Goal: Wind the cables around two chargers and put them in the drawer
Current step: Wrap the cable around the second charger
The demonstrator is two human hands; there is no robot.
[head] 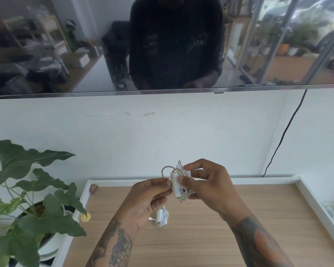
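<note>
Held charger: a white, blocky plastic charger with dark handwriting on its face is up in the air above the far edge of the open drawer, pale cable already looped round it.
Right hand: my right hand has its fingers closed on the charger — thumb on the front face, the others behind the wrapped turns.
Left hand: my left hand pinches the loose run of thin white cable, which arcs up in one open loop to the top of the charger; fingers narrow, closed on the cable.
Second charger: a smaller white charger with its cable wound around it lies on the drawer floor, just nearer me than the held one.
Drawer: a wide drawer with a light wood-grain floor and white raised rim; whether it belongs to a desk I cannot tell.
Beside the drawer: a green leafy potted plant stands to its left, well clear of the hands.
Handling: I judge the charger light and rigid, its plastic smooth enough to slip, so it is best taken by the flat sides with a finger over the turns. The cable looks soft and springy — likely to unwind if let go before the end is tucked.
Progress: one bundle looks finished; this one seems a last loop short.
</note>
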